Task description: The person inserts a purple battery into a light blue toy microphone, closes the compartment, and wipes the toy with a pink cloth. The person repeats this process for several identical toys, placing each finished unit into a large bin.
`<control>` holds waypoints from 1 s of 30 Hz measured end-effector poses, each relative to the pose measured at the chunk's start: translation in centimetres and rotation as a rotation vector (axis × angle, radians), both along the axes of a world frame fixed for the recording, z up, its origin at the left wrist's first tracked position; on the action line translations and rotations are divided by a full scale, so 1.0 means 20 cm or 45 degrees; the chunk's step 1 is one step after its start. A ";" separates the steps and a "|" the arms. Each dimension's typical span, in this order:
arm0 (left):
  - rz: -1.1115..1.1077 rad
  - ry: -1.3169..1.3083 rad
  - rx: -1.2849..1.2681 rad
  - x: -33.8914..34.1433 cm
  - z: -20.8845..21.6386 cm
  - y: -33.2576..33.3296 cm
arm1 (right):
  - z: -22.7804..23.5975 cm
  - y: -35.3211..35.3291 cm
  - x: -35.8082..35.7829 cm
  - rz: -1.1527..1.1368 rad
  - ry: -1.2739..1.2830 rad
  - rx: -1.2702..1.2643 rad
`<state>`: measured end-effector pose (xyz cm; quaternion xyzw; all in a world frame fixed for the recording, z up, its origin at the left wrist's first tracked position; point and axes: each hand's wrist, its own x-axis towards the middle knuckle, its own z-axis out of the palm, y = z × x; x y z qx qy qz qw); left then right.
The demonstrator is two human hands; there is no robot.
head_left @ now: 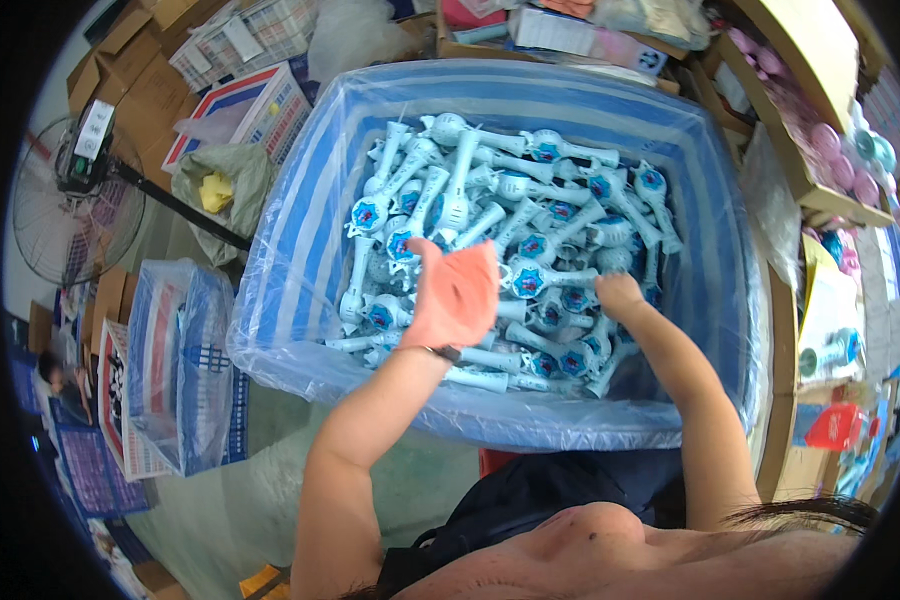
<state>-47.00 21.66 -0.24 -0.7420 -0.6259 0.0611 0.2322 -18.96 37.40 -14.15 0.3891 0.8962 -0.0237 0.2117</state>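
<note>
Light blue plastic toy wands (560, 278), with round heads bearing blue star-like centres, lie heaped in a big blue-and-white striped bin (300, 235) lined with clear plastic. Over the left side of the heap is my left hand (425, 310), closed on a coral-pink cloth (465, 290) that hides most of its fingers. A dark band circles that wrist. At the heap's right side, my right hand (620, 292) is closed at the handle end of a wand lying crosswise, its head toward the cloth. My right fingertips are partly hidden.
On the left stand a fan (80, 200), a sack with a yellow item (220, 195) and a plastic-lined crate (175, 370). Cartons (135, 75) are stacked behind. A box with pink parts (835, 150) borders the bin's right. Farther left, another person (60, 385) is partly visible.
</note>
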 end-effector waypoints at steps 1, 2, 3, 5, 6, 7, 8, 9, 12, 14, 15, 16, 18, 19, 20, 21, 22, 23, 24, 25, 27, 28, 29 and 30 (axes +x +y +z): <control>0.103 0.472 0.105 -0.01 -0.01 0.00 | 0.04 -0.04 0.12 -0.069 -0.026 -0.014; 0.191 1.167 0.204 -0.01 -0.03 0.01 | 0.06 -0.06 0.21 -0.124 -0.123 -0.059; 0.209 1.351 0.217 -0.01 -0.04 0.01 | 0.08 -0.09 0.28 -0.144 -0.271 -0.096; 0.230 1.722 0.249 0.01 -0.08 0.01 | 0.09 -0.13 0.34 -0.183 -0.335 -0.130; 0.210 1.015 0.122 0.03 -0.09 0.01 | 0.09 -0.15 0.36 -0.188 -0.311 -0.182; 0.126 1.400 0.102 0.03 -0.10 0.01 | 0.09 -0.17 0.35 -0.182 -0.241 -0.179; -0.003 2.119 0.190 0.04 -0.10 0.01 | 0.08 -0.18 0.32 -0.145 -0.192 -0.195; -0.196 2.600 0.324 0.04 -0.09 0.02 | 0.07 -0.18 0.29 -0.119 -0.152 -0.211; -0.401 3.442 0.200 0.04 -0.07 0.02 | 0.01 -0.16 0.15 0.085 -0.033 -0.172; 0.183 3.015 0.499 0.04 -0.06 0.02 | -0.05 -0.11 0.04 0.137 0.002 -0.126; 0.244 2.779 0.512 0.05 -0.05 0.03 | -0.09 -0.09 -0.01 0.182 0.031 -0.092; 0.164 2.723 0.454 0.06 -0.05 0.02 | -0.14 -0.05 -0.06 0.107 0.093 -0.064; -0.007 3.054 0.507 0.08 -0.05 0.01 | -0.25 0.00 -0.17 -0.006 0.260 0.045; 0.015 3.020 0.553 0.09 -0.05 0.01 | -0.31 -0.01 -0.20 -0.030 0.346 0.135; 0.100 2.890 0.648 0.09 -0.05 0.00 | -0.36 -0.03 -0.21 -0.051 0.445 0.251; 0.055 2.953 0.645 0.10 -0.05 0.00 | -0.41 -0.05 -0.23 -0.103 0.467 0.301; -0.162 3.243 0.604 0.10 -0.05 0.00 | -0.43 -0.07 -0.24 -0.247 0.376 0.085; -0.403 3.514 0.547 0.09 -0.04 0.00 | -0.45 -0.10 -0.25 -0.243 0.154 -0.024; -0.333 3.465 0.590 0.08 -0.04 0.00 | -0.46 -0.14 -0.26 -0.255 0.162 -0.058; -0.387 3.398 0.523 0.07 -0.04 0.01 | -0.44 -0.17 -0.26 -0.244 0.130 -0.072; -0.385 3.337 0.451 0.05 -0.04 0.01 | -0.36 -0.22 -0.23 -0.259 0.132 -0.229; -0.325 3.285 0.472 0.03 -0.05 0.02 | -0.30 -0.24 -0.21 -0.274 0.136 -0.305; -0.283 3.268 0.475 0.02 -0.06 0.02 | -0.22 -0.25 -0.19 -0.334 0.154 -0.447; -0.128 3.259 0.573 0.01 -0.08 0.02 | -0.12 -0.25 -0.15 -0.397 0.174 -0.591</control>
